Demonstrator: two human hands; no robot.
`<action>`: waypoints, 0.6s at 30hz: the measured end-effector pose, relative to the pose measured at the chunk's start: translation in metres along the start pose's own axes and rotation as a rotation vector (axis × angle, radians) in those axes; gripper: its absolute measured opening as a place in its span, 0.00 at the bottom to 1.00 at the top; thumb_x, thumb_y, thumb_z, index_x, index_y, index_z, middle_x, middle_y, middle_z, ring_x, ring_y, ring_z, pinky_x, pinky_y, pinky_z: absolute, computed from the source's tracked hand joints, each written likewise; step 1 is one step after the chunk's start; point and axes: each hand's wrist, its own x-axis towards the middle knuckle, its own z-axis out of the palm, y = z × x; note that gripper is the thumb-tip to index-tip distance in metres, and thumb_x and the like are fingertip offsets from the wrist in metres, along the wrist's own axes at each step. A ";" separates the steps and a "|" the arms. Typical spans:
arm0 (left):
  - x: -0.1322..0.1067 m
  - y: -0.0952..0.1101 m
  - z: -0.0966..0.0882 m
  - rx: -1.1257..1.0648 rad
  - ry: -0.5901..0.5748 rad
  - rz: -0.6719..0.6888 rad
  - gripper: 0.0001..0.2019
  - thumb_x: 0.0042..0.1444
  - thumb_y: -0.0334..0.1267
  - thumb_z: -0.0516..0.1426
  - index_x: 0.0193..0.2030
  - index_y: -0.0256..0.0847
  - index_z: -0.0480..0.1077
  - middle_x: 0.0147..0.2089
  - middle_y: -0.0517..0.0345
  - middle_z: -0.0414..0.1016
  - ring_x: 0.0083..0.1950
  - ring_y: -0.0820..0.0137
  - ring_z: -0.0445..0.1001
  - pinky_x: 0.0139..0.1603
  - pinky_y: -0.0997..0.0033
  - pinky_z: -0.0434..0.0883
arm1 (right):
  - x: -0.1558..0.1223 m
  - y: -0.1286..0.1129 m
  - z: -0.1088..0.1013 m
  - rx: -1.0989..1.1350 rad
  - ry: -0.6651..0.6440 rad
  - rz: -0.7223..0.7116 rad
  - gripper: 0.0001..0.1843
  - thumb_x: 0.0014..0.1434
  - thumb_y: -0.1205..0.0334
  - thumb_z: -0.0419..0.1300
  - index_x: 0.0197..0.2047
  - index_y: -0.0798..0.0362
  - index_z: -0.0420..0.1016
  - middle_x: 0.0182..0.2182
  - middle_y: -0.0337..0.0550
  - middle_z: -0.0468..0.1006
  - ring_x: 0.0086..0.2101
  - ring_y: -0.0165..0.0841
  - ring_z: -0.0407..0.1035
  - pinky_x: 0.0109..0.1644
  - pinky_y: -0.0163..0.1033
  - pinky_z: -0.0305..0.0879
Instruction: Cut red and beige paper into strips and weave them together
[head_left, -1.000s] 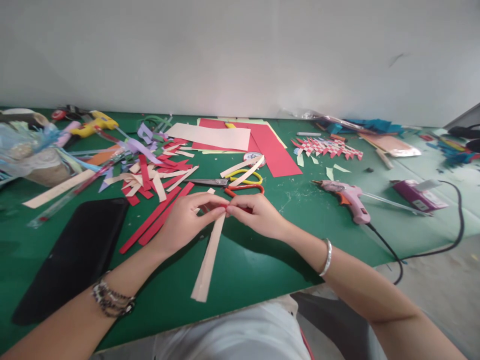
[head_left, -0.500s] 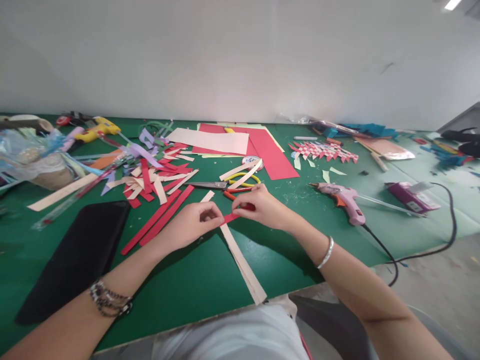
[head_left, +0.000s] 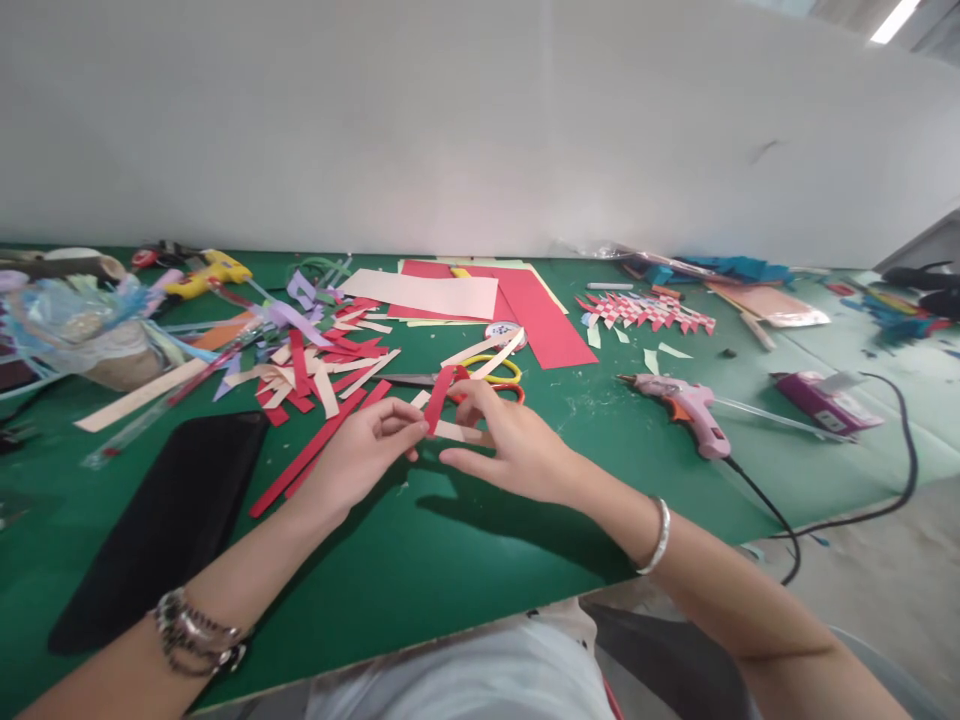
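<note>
My left hand is pinching a red paper strip and a cream paper strip where they cross. The red strip points up and away, while the cream one runs toward my right hand, its far end hidden there. Thumb and index finger of that hand are spread apart around the cream strip. Just beyond the fingers lie scissors with yellow and orange handles, partly covered by my right hand. Two long red strips rest on the table left of my left hand.
Red and cream scraps are heaped at left, beside a black case. Large paper sheets lie at the back, near a woven red-and-white piece. A pink glue gun with a cord is at right.
The red strip now points up instead of lying sideways between my hands. The cream strip has swung from hanging toward me to running right. My right hand has spread its fingers.
</note>
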 end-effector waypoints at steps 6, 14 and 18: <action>-0.016 -0.011 0.003 0.117 -0.054 0.113 0.13 0.50 0.44 0.54 0.40 0.43 0.60 0.27 0.64 0.73 0.29 0.70 0.73 0.32 0.72 0.66 | 0.004 0.005 0.012 0.373 -0.189 0.064 0.14 0.56 0.66 0.52 0.45 0.53 0.52 0.28 0.35 0.66 0.26 0.26 0.63 0.31 0.33 0.60; -0.035 -0.015 0.008 0.608 -0.128 0.269 0.09 0.56 0.42 0.49 0.36 0.45 0.69 0.31 0.63 0.76 0.32 0.70 0.73 0.33 0.72 0.65 | 0.008 0.008 0.008 0.330 -0.481 -0.029 0.11 0.55 0.72 0.51 0.40 0.53 0.52 0.28 0.37 0.67 0.27 0.26 0.62 0.31 0.32 0.59; -0.038 -0.020 0.008 0.837 -0.158 0.520 0.11 0.58 0.37 0.49 0.36 0.45 0.73 0.35 0.60 0.77 0.34 0.69 0.73 0.37 0.68 0.65 | 0.011 0.006 0.003 0.203 -0.637 -0.061 0.09 0.56 0.70 0.51 0.38 0.53 0.54 0.28 0.37 0.69 0.26 0.25 0.61 0.29 0.30 0.56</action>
